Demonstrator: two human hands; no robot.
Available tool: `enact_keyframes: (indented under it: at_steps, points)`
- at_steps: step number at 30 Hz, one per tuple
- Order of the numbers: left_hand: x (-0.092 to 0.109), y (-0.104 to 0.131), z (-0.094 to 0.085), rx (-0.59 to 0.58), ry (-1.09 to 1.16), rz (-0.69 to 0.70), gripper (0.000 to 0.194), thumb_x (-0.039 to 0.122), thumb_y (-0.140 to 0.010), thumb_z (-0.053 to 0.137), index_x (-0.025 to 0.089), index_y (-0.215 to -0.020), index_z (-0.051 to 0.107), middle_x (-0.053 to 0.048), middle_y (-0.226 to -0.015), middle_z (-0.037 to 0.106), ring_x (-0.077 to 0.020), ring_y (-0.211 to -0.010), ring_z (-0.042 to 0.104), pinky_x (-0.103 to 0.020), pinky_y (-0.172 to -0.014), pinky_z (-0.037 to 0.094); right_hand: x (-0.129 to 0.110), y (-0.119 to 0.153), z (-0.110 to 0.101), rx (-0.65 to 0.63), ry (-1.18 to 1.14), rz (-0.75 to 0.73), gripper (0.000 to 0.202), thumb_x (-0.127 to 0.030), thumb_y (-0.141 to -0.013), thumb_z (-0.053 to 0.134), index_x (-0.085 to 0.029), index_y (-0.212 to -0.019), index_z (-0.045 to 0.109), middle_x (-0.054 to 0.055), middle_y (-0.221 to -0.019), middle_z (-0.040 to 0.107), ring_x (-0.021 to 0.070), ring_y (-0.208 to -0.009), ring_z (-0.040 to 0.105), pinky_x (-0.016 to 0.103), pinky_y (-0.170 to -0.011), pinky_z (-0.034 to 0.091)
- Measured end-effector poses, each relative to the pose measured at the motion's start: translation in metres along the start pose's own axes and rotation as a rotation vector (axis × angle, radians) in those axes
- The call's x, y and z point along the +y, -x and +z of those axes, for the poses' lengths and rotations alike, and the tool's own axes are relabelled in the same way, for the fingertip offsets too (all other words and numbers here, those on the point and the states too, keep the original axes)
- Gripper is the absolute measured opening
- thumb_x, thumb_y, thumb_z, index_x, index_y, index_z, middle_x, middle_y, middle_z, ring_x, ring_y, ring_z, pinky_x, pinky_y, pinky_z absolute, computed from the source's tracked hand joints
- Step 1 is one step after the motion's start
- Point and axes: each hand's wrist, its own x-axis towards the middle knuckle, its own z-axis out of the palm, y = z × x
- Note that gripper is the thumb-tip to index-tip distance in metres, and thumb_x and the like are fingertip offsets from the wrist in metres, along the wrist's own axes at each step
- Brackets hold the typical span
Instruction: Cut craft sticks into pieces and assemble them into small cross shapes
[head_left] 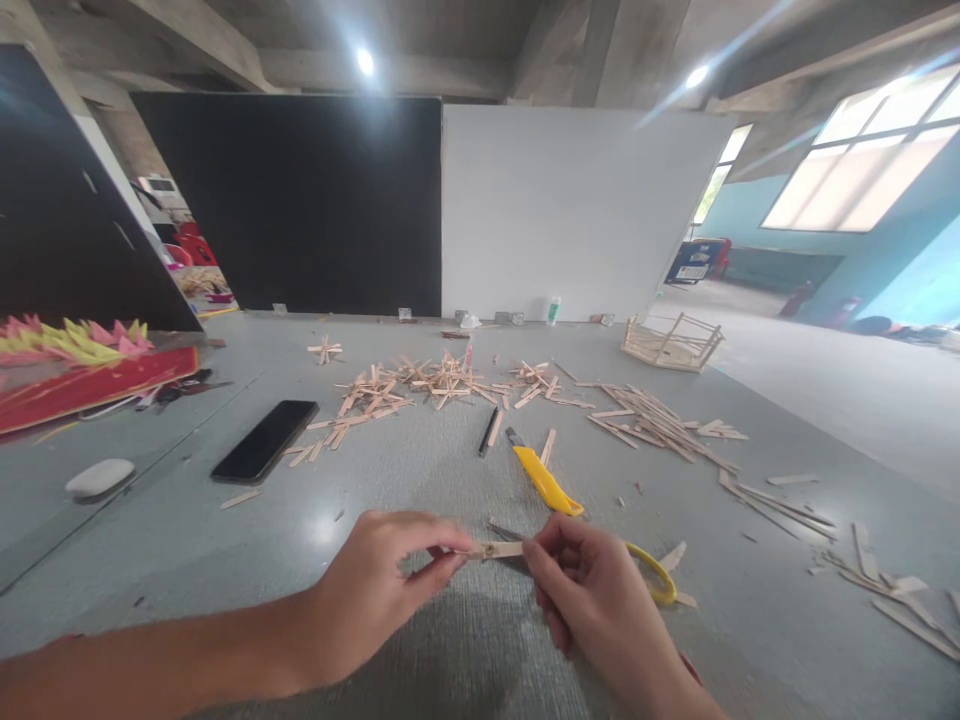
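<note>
Pinching a wooden stick (508, 549) by both ends: left hand (382, 575) at nine o'clock, right hand (596, 590) at three, long axis between!

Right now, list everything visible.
Held stick: one, pale, front centre
Scissors: one, yellow handles, front
Utility knife: one, yellow, centre
Pen: one, black, centre
Loose sticks: dozens, pale, centre and right
Stick frame: one, pale, far right
Bottle: one, whitish, far centre
Phone: one, black, left
Oval object: one, white, left
Paper: several, pink, yellow, left
Slab: one, red, left
Table: one, grey, beneath
Panels: three, black or white, back
Windows: two, bright, right
Left hand, right hand: one each, bare, front
</note>
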Motion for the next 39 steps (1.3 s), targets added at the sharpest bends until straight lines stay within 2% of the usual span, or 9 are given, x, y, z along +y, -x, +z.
enact_keyframes:
  at_steps: [5,8,12,16,23,26,30,32,39]
  points:
    - [-0.006,0.007,-0.001,-0.037,-0.169,0.399,0.017,0.011,-0.103,0.057,0.013,-0.115,0.069,-0.006,-0.103,0.079,-0.0165,-0.092,0.074,-0.025,-0.091,0.057,0.001,0.001,0.002,0.026,0.082,0.013,0.027,-0.040,-0.082,0.062,-0.023,-0.065,0.051,-0.009,-0.043,0.048,0.0075,-0.032,0.044,0.018,-0.035,0.032]
    - [-0.003,0.007,-0.008,-0.057,-0.331,0.517,0.023,0.009,-0.107,0.046,0.009,-0.117,0.067,-0.010,-0.109,0.078,-0.0188,-0.098,0.074,-0.030,-0.098,0.057,0.003,-0.005,-0.002,0.038,0.066,0.073,0.025,-0.039,-0.082,0.056,-0.023,-0.064,0.049,-0.008,-0.039,0.048,0.0075,-0.031,0.041,0.018,-0.036,0.030]
    - [0.005,0.006,-0.018,-0.042,-0.471,0.642,0.029,0.008,-0.108,0.039,0.006,-0.120,0.066,-0.013,-0.112,0.078,-0.0212,-0.107,0.073,-0.033,-0.101,0.057,0.006,-0.011,-0.009,0.112,0.087,0.055,0.022,-0.035,-0.082,0.055,-0.023,-0.065,0.049,-0.008,-0.036,0.049,0.0084,-0.033,0.041,0.019,-0.039,0.031]
    - [0.008,0.005,-0.018,-0.033,-0.450,0.557,0.024,0.006,-0.104,0.047,0.009,-0.123,0.064,-0.012,-0.114,0.077,-0.0207,-0.107,0.073,-0.032,-0.100,0.058,0.007,-0.012,-0.012,0.133,0.092,0.044,0.022,-0.035,-0.084,0.055,-0.024,-0.066,0.049,-0.007,-0.037,0.051,0.0101,-0.036,0.044,0.020,-0.041,0.032]
    - [0.005,0.001,-0.006,0.169,-0.187,0.175,0.017,0.006,-0.094,0.062,0.021,-0.097,0.070,0.002,-0.084,0.078,-0.0102,-0.071,0.074,-0.017,-0.072,0.056,0.003,-0.008,-0.015,0.100,0.089,0.054,0.028,-0.039,-0.091,0.055,-0.023,-0.068,0.052,-0.006,-0.038,0.052,0.0101,-0.036,0.043,0.021,-0.043,0.034]
    - [0.008,0.000,-0.007,0.166,-0.144,0.074,0.016,0.009,-0.092,0.065,0.021,-0.094,0.075,0.002,-0.087,0.082,-0.0111,-0.072,0.077,-0.016,-0.071,0.057,0.002,-0.006,-0.013,0.144,0.117,0.010,0.029,-0.043,-0.090,0.058,-0.024,-0.069,0.052,-0.007,-0.037,0.051,0.0107,-0.036,0.044,0.021,-0.042,0.036]
    - [0.013,-0.002,-0.012,0.102,-0.032,-0.183,0.011,0.020,-0.093,0.069,0.024,-0.093,0.080,0.005,-0.080,0.082,-0.0118,-0.068,0.077,-0.015,-0.063,0.057,0.001,-0.003,-0.010,0.240,0.196,-0.101,0.027,-0.043,-0.088,0.060,-0.025,-0.069,0.053,-0.008,-0.039,0.048,0.0113,-0.035,0.044,0.023,-0.041,0.036]
    - [0.013,-0.004,-0.014,0.111,-0.029,-0.188,0.013,0.020,-0.093,0.068,0.024,-0.092,0.080,0.005,-0.081,0.082,-0.0117,-0.070,0.077,-0.015,-0.066,0.057,-0.001,-0.004,-0.010,0.191,0.175,-0.076,0.027,-0.043,-0.089,0.059,-0.025,-0.071,0.053,-0.007,-0.040,0.050,0.0116,-0.035,0.046,0.022,-0.041,0.037]
    - [0.007,-0.006,-0.013,0.195,-0.161,0.026,0.018,0.010,-0.090,0.065,0.023,-0.091,0.077,0.004,-0.087,0.083,-0.0116,-0.076,0.078,-0.017,-0.075,0.059,-0.004,-0.007,-0.015,0.122,0.097,-0.078,0.030,-0.045,-0.090,0.058,-0.025,-0.069,0.050,-0.007,-0.041,0.049,0.0116,-0.036,0.045,0.023,-0.042,0.036]
